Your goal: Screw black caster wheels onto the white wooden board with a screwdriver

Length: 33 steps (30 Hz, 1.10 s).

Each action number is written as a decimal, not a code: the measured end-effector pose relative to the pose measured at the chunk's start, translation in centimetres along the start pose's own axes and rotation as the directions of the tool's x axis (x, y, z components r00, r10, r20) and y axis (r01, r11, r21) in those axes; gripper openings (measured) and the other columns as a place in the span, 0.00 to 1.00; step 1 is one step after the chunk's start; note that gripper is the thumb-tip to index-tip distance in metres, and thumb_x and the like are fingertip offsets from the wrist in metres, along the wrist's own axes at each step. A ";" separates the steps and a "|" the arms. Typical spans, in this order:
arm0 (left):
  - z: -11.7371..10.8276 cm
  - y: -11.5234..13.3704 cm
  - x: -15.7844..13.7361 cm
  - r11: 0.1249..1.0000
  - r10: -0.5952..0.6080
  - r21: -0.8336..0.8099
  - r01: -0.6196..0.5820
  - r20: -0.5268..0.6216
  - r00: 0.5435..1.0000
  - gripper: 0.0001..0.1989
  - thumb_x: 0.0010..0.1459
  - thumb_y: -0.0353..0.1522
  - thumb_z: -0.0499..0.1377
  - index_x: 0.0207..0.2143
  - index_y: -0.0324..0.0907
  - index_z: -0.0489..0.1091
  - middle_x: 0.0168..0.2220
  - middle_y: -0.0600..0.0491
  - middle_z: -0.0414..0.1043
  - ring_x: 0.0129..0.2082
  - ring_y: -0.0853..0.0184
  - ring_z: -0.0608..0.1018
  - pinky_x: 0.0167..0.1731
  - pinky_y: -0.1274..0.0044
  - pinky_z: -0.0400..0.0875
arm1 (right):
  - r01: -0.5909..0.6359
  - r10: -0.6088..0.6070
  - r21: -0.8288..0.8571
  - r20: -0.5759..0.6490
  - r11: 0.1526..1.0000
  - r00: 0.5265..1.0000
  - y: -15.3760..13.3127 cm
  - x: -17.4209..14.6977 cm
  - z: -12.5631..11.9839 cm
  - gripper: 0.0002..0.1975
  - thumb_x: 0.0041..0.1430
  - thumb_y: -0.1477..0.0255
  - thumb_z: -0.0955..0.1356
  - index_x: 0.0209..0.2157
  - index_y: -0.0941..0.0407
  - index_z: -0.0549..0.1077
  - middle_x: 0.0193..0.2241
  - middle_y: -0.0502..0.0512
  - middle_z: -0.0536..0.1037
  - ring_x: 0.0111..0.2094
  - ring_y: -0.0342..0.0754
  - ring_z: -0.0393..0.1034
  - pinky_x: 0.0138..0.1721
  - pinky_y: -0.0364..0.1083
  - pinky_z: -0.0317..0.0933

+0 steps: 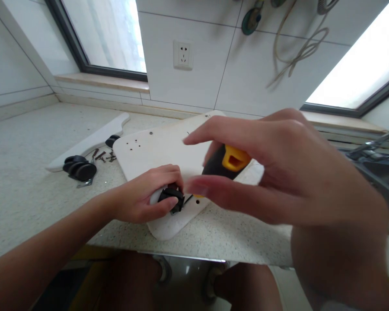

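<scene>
My left hand (155,194) is closed around a black caster wheel (173,198) at the near corner of a white board (162,151) with drilled holes, lying on the counter. In my right hand (272,168), in front of the board, is a screwdriver with a black and yellow handle (223,164). My right index finger and thumb are spread apart, while other fingers lie behind the handle. Its thin shaft (188,200) points down-left at the caster; the tip is hidden or too small to make out.
Left of the board lie loose black casters (81,168), several dark screws (103,156) and a white curved panel (90,140). A sink (379,177) with a metal faucet is at the right. The wall behind has a socket (183,55) and a hanging cable (298,56).
</scene>
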<state>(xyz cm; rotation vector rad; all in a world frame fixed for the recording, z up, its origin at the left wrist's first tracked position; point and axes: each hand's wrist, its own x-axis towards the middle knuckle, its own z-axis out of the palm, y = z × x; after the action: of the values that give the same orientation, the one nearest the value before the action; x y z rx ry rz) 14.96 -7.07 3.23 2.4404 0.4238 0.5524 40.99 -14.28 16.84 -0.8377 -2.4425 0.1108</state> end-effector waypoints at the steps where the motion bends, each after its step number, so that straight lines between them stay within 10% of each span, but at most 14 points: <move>1: 0.0 0.0 0.0 1.000 0.012 -0.005 -0.012 0.001 1.000 0.10 0.73 0.42 0.59 0.47 0.46 0.73 0.46 0.49 0.79 0.45 0.56 0.81 0.51 0.65 0.76 | -0.023 0.020 -0.059 -0.044 0.998 0.999 0.0 -0.2 0.1 0.11 0.71 0.59 0.75 0.38 0.51 0.80 0.19 0.42 0.72 0.16 0.39 0.58 0.22 0.45 0.56; 3: 0.1 -0.1 0.1 1.000 0.028 -0.010 -0.028 0.005 1.000 0.10 0.73 0.42 0.59 0.47 0.46 0.73 0.45 0.49 0.79 0.44 0.58 0.80 0.48 0.67 0.75 | -0.082 0.071 -0.118 -0.093 0.990 0.993 0.1 -0.5 0.2 0.15 0.74 0.56 0.73 0.37 0.52 0.78 0.18 0.42 0.67 0.15 0.38 0.53 0.22 0.45 0.51; 8: 0.1 -0.3 0.1 0.999 0.025 -0.030 -0.025 0.008 1.000 0.12 0.74 0.43 0.58 0.47 0.45 0.73 0.45 0.49 0.77 0.44 0.59 0.78 0.47 0.67 0.74 | -0.079 0.082 -0.051 0.058 0.996 0.995 0.0 -1.0 -0.8 0.09 0.70 0.69 0.70 0.49 0.53 0.80 0.33 0.49 0.82 0.28 0.44 0.73 0.31 0.46 0.64; 14: 0.1 -0.3 0.2 0.998 0.056 0.004 -0.056 -0.006 0.998 0.11 0.74 0.42 0.58 0.46 0.45 0.73 0.42 0.50 0.78 0.41 0.60 0.79 0.45 0.68 0.74 | -0.080 0.064 -0.103 -0.149 0.991 0.987 -0.2 -0.6 0.0 0.12 0.75 0.63 0.73 0.35 0.51 0.75 0.18 0.41 0.64 0.17 0.38 0.55 0.23 0.44 0.51; 18: 0.1 -0.2 0.2 1.000 0.016 -0.002 -0.016 0.014 1.000 0.13 0.75 0.45 0.57 0.46 0.45 0.73 0.46 0.48 0.79 0.44 0.57 0.80 0.49 0.66 0.75 | -0.020 0.021 -0.129 0.006 0.991 1.000 -0.7 -0.7 -0.2 0.05 0.71 0.74 0.69 0.43 0.51 0.77 0.24 0.44 0.74 0.21 0.42 0.63 0.25 0.46 0.55; 22: 0.1 -0.3 0.1 0.999 0.051 -0.010 -0.051 0.003 0.999 0.11 0.74 0.42 0.58 0.47 0.45 0.72 0.42 0.50 0.78 0.41 0.59 0.79 0.46 0.68 0.74 | -0.116 0.084 -0.314 -0.114 0.942 0.990 -0.4 -1.2 -0.1 0.18 0.78 0.60 0.66 0.33 0.52 0.75 0.17 0.45 0.62 0.16 0.40 0.48 0.20 0.48 0.37; 28: 0.0 -0.2 0.1 1.000 0.011 -0.010 -0.011 0.008 1.000 0.12 0.73 0.44 0.59 0.46 0.46 0.73 0.44 0.50 0.78 0.43 0.58 0.78 0.48 0.67 0.74 | -0.142 0.135 -0.139 -0.063 0.980 0.989 -1.9 -1.7 0.0 0.09 0.74 0.73 0.67 0.52 0.49 0.76 0.27 0.46 0.78 0.24 0.43 0.68 0.25 0.48 0.58; 33: 0.1 -0.2 0.2 1.000 0.014 0.022 -0.014 0.009 1.000 0.12 0.73 0.44 0.58 0.47 0.46 0.73 0.44 0.49 0.80 0.43 0.57 0.80 0.47 0.66 0.76 | -0.219 0.188 -0.316 -0.128 0.923 0.974 -1.6 -1.7 0.3 0.19 0.80 0.56 0.64 0.38 0.51 0.77 0.18 0.46 0.62 0.17 0.41 0.52 0.20 0.48 0.40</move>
<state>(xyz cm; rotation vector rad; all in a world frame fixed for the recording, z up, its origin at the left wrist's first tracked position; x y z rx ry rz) 15.09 -6.90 3.12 2.4678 0.4119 0.5454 41.05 -16.53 16.15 -1.2139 -2.3104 -0.2631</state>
